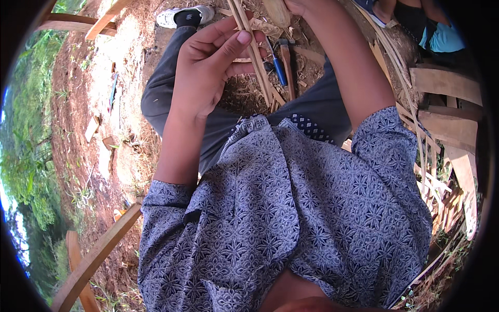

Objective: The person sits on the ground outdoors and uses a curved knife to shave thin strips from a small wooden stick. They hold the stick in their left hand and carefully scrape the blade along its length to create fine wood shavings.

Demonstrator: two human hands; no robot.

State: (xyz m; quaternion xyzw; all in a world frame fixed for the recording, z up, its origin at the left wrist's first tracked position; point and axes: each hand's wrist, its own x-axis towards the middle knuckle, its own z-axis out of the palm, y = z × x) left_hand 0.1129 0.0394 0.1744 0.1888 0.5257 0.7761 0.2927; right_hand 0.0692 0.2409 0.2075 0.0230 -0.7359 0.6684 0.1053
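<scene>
The slim, pale wooden strips [255, 57] stand at a slant between the spread knees, pinched between the thumb and curled fingers of the left hand [218, 54]. The right hand [297, 5], beside a rounded, light-brown wooden block [277, 11], is cut off at the far edge, so I cannot tell its grip. Because the pinch is narrow, the strips could twist or fan apart; their edges could splinter into the thumb. A leg shifting inward might knock the blue-handled metal tool [279, 70] or the wooden-handled hammer [287, 70] just right of them. Beneath lies earth strewn with shavings. Outdoors around, curved brown planks [447, 86] are stacked right, green foliage [31, 151] left.
</scene>
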